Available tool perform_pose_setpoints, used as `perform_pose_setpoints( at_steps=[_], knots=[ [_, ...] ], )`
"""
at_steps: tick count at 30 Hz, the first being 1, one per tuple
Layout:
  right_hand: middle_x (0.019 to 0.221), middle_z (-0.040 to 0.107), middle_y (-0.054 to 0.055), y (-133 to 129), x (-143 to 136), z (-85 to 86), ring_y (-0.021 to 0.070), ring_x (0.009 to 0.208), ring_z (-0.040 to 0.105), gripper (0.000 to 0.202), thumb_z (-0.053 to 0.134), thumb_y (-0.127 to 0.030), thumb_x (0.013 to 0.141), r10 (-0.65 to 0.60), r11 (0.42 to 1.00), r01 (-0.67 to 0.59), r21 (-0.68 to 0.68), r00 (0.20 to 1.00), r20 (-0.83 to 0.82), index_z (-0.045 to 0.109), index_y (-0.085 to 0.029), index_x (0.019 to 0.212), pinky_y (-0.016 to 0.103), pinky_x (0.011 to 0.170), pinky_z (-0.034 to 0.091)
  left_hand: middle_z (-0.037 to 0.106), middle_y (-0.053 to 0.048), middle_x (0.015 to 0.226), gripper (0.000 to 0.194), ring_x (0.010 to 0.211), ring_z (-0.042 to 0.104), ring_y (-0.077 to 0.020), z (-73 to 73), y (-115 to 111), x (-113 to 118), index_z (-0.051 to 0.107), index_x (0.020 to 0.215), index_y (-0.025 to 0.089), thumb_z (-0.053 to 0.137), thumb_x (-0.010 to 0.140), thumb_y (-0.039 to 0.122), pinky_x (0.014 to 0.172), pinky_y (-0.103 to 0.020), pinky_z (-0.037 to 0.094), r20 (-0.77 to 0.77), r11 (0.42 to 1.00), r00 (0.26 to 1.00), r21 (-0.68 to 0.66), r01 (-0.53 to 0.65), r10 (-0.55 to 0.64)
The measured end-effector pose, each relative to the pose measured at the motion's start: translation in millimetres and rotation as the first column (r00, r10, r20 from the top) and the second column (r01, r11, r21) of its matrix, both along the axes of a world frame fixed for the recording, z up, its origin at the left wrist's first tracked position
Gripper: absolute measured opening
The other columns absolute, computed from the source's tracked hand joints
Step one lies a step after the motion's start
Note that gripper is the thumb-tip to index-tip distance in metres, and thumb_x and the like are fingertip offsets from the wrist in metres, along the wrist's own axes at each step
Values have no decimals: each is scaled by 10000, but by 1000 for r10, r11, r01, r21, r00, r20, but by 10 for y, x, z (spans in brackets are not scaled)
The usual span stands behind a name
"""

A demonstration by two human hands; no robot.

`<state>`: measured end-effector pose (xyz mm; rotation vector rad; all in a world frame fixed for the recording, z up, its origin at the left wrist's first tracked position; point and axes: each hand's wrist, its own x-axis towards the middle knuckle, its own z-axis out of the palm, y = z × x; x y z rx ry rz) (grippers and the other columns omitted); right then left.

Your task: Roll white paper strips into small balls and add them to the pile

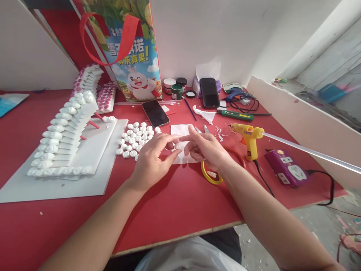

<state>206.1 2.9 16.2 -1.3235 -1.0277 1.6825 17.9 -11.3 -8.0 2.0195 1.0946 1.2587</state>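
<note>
My left hand [153, 154] holds a small white rosette [178, 146] between thumb and fingertips, above a white paper sheet [180, 130]. Reaching in from the right, my right hand [204, 145] touches the left fingertips with its index finger; its other fingers are curled, and nothing shows in them. Many white rosettes [132, 140] lie grouped on the red table just left of my left hand. Under my right hand are scissors [211, 180] with yellow and red handles, partly covered by the hand and wrist.
A stepped white model [64, 131] edged with rosettes stands on white boards [84, 188] at left. Yellow glue gun [249, 137], purple power socket [287, 169] and green tool [236, 115] are right. Phones [155, 113], paint jars [176, 91] and a large bag [135, 56] stand or lie behind.
</note>
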Motion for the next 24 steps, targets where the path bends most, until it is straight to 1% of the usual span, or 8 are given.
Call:
perform_pose_setpoints(
  at_steps=[3,7,10,12,14,18,21,24],
  knots=[
    [526,564,-24,33,8,-19,31,375,272,536,780,-653,744,-139,982,142,121,990,-30,647,-143,840,236,407,140,729,-68,979,200,846,635,-206,5,47,-23,746,1089,243,720,892,270,883,-343,521,-35,1000,999,6,-10,10],
    [541,576,-53,75,25,-102,36,391,317,278,760,-360,733,-294,926,290,242,956,-18,580,-186,854,209,413,181,725,-74,937,76,898,658,-235,140,133,-134,764,909,228,735,863,282,862,-355,526,-67,997,997,-59,-40,36],
    [514,568,-59,72,26,-120,48,400,342,131,635,-207,678,-299,916,271,297,953,53,566,-198,789,205,421,219,716,-57,946,104,799,647,-209,361,164,-327,762,897,223,723,866,315,775,-346,541,-69,976,988,-162,-146,136],
    [479,541,-49,47,22,-91,56,405,345,48,590,-209,678,-261,921,221,321,961,89,595,-185,720,216,429,233,722,-58,975,135,853,654,-221,492,141,-497,774,926,237,762,838,339,752,-322,545,-77,965,980,-174,-195,184],
    [479,548,-25,16,19,-52,65,408,345,151,595,-296,752,-206,935,152,321,969,139,644,-164,696,235,440,253,729,-49,1038,148,907,664,-225,546,77,-677,773,957,260,756,843,352,798,-320,542,-183,958,958,-148,-247,219],
    [547,588,12,-10,15,-37,109,476,444,439,574,-542,875,-204,922,39,385,894,398,690,-155,707,272,513,339,743,-52,1047,158,879,683,-224,382,-135,-972,748,974,260,703,883,381,767,-307,526,-372,944,899,-138,-300,231],
    [676,653,21,14,19,-82,132,591,518,294,587,-414,886,-292,858,-56,510,765,574,696,-173,758,277,607,386,740,-52,985,151,793,680,-207,172,-279,-1073,721,915,253,678,895,396,728,-290,520,-412,944,885,-141,-298,218],
    [792,697,27,44,53,-97,140,670,556,150,578,-245,862,-309,814,-158,559,697,647,713,-182,843,277,678,417,733,-58,994,153,775,671,-199,29,-339,-1074,712,922,242,631,921,372,737,-284,524,-422,953,876,-82,-293,233]
  ],
)
